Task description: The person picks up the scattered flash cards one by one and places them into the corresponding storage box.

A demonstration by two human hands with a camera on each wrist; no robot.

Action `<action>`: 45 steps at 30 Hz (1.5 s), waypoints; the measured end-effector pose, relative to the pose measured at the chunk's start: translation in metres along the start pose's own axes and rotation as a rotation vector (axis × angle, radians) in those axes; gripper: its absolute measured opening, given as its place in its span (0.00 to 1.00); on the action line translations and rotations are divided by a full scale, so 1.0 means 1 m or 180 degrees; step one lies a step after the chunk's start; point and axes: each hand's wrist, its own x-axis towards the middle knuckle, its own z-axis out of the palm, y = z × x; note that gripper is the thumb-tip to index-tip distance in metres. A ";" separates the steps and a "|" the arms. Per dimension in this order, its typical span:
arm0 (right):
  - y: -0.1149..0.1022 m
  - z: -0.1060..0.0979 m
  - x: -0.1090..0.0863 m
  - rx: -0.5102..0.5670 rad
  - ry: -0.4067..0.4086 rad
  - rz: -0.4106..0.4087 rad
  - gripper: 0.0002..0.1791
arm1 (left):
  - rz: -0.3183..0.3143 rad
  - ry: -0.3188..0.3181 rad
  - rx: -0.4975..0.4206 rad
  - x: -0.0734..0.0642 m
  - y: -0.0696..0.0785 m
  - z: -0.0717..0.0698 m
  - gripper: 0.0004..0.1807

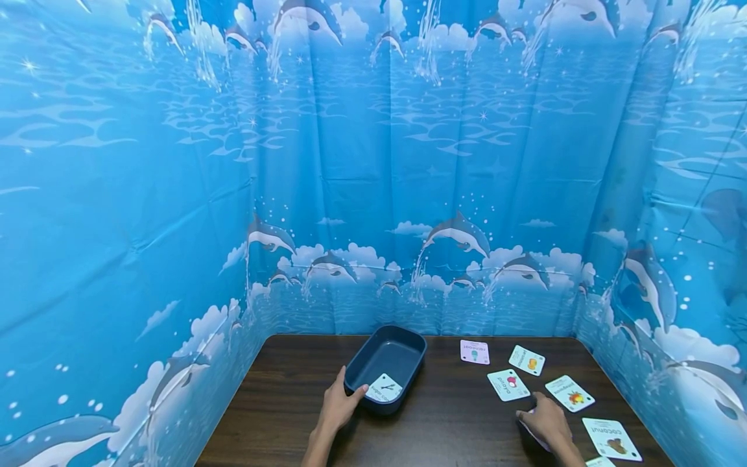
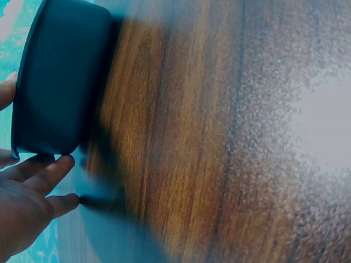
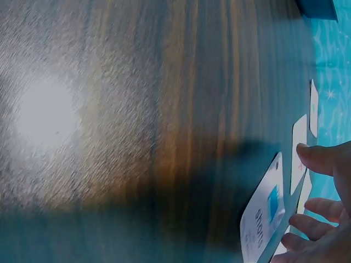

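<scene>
A dark blue rectangular tray stands on the table. My left hand holds it by its near left corner, thumb at the near rim and fingers along the side. Inside the tray's near end lies a white card with a dark drawing. In the left wrist view, fingers lie against the tray wall. At the right, my right hand is over a pale purple card, mostly hidden beneath it. The right wrist view shows this card with a blue shorts picture, beside the loosely bent fingers.
Around the right hand lie a raincoat card, an orange-fruit card, an anaya card, a card with colourful fruit and a coconut card. A dolphin-print curtain surrounds the brown wooden table.
</scene>
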 end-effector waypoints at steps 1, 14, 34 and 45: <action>0.002 0.000 0.000 -0.0008 0.0004 0.0026 0.43 | -0.0013 -0.0013 0.0006 0.000 0.000 0.000 0.48; 0.028 -0.005 -0.004 -0.0117 0.0068 -0.0047 0.43 | -0.0121 -0.0114 -0.0046 0.002 0.000 0.000 0.48; 0.039 -0.001 -0.006 -0.0311 0.0026 -0.0051 0.45 | -0.0164 -0.0107 -0.0009 0.001 0.002 0.000 0.47; 0.037 -0.006 -0.009 -0.0112 0.0113 -0.0186 0.37 | -0.0170 -0.0126 0.0018 0.001 0.003 -0.001 0.48</action>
